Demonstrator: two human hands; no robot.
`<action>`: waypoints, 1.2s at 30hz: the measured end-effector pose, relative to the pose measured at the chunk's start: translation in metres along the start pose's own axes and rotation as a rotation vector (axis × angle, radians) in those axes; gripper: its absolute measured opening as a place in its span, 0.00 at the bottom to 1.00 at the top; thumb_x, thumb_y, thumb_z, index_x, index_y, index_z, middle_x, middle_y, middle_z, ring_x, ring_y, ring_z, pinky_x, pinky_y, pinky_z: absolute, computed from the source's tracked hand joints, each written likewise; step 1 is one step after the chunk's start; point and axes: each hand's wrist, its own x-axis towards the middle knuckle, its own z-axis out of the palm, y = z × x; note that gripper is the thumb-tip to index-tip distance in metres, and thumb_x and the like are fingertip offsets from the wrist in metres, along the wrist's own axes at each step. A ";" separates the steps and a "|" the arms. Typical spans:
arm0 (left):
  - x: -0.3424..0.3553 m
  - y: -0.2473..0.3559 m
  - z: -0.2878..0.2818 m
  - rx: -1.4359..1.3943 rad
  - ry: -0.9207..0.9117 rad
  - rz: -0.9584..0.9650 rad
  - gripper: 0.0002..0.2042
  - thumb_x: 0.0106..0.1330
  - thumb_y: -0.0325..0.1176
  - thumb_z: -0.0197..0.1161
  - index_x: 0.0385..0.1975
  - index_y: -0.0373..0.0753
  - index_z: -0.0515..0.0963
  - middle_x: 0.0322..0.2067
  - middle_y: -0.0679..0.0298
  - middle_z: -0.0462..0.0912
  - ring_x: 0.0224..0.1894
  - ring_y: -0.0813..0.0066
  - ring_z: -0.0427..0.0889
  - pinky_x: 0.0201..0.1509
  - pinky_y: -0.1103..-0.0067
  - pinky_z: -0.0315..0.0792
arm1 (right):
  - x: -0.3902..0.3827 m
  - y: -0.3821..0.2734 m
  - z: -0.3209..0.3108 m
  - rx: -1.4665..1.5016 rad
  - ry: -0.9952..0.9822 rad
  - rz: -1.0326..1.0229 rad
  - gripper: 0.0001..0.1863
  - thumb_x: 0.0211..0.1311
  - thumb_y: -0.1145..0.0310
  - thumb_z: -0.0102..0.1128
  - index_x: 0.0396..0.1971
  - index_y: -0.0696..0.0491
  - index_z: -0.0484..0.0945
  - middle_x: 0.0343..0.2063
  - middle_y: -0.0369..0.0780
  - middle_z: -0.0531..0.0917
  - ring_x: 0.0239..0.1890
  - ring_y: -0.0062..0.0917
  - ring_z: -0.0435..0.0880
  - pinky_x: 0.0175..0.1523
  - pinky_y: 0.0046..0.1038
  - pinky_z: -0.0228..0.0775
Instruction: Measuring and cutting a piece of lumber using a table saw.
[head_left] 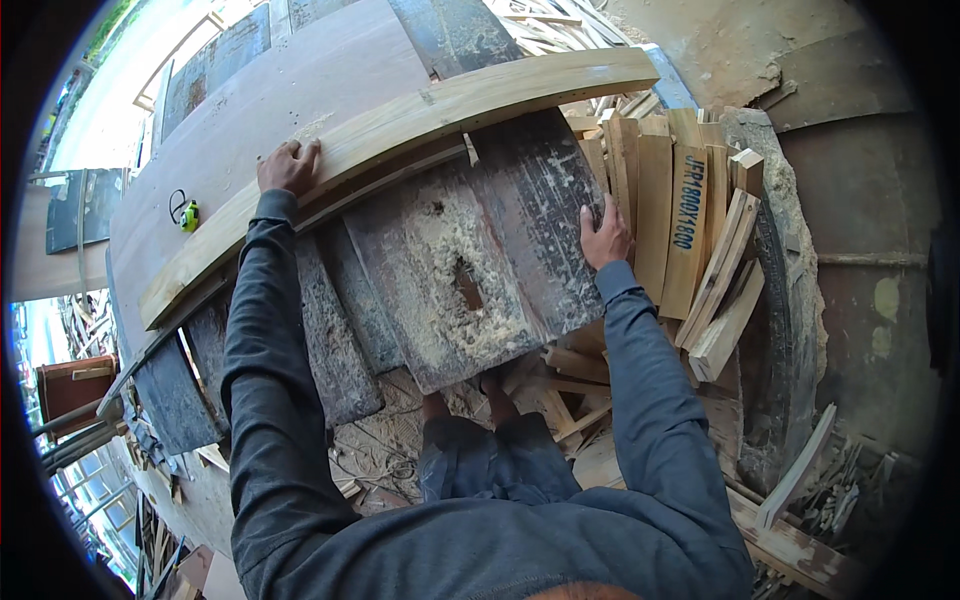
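My left hand [289,167] rests on a long pale timber beam [420,108], fingers curled over it. The beam lies slanting across a pinkish-grey sheet [300,60] and stained boards. My right hand [606,232] grips the edge of a dark, weathered board [520,210], thumb and fingers at its right side. Sawdust coats the middle board [420,300] around a rough hole. A small yellow-green tool with a dark loop [188,216], perhaps a tape measure, lies left of the beam.
Stacked timber offcuts [655,210] stand right of the boards, beside a crusted grey ledge [790,330] and a large dark sheet [870,200]. Scrap wood and cables [350,465] litter the ground by my legs. Loose sticks [550,20] lie beyond the beam.
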 end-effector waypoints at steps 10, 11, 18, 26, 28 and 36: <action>-0.258 0.045 0.002 -0.125 -0.013 0.143 0.29 0.67 0.63 0.58 0.24 0.38 0.79 0.31 0.56 0.81 0.39 0.54 0.82 0.50 0.59 0.70 | 0.035 0.088 0.003 1.234 0.138 0.604 0.35 0.73 0.38 0.47 0.64 0.52 0.74 0.59 0.41 0.82 0.58 0.38 0.81 0.58 0.44 0.75; -0.290 0.041 -0.002 -0.115 -0.026 0.132 0.29 0.66 0.64 0.58 0.24 0.38 0.79 0.30 0.56 0.80 0.38 0.54 0.82 0.50 0.60 0.70 | 0.015 0.076 -0.008 1.553 0.075 0.713 0.36 0.72 0.36 0.46 0.65 0.50 0.74 0.59 0.40 0.81 0.59 0.37 0.80 0.59 0.44 0.75; -0.374 -0.036 0.001 -0.224 0.239 -0.128 0.27 0.65 0.59 0.65 0.53 0.43 0.80 0.54 0.52 0.80 0.58 0.52 0.79 0.64 0.62 0.71 | -0.066 0.132 -0.080 1.764 -0.135 0.908 0.43 0.61 0.28 0.54 0.65 0.46 0.73 0.61 0.42 0.79 0.59 0.40 0.78 0.63 0.46 0.70; -0.353 -0.261 0.017 0.117 -0.101 -0.856 0.39 0.62 0.64 0.64 0.66 0.42 0.70 0.60 0.44 0.74 0.64 0.43 0.73 0.64 0.57 0.72 | -0.061 0.127 -0.069 1.616 -0.065 0.870 0.29 0.67 0.39 0.60 0.58 0.42 0.78 0.50 0.36 0.85 0.48 0.34 0.83 0.50 0.41 0.77; -0.342 -0.299 0.019 0.138 -0.110 -0.756 0.47 0.60 0.69 0.63 0.69 0.38 0.65 0.61 0.43 0.73 0.61 0.37 0.75 0.64 0.57 0.73 | -0.061 0.113 -0.068 1.584 -0.099 0.865 0.29 0.67 0.37 0.60 0.57 0.42 0.78 0.50 0.36 0.85 0.48 0.32 0.83 0.49 0.40 0.76; -0.330 -0.154 0.032 -0.071 0.541 -0.043 0.44 0.66 0.60 0.65 0.70 0.30 0.61 0.67 0.41 0.66 0.70 0.40 0.63 0.75 0.58 0.57 | -0.070 0.122 -0.077 1.470 -0.060 0.858 0.32 0.64 0.34 0.61 0.57 0.42 0.79 0.49 0.34 0.85 0.49 0.29 0.80 0.50 0.40 0.74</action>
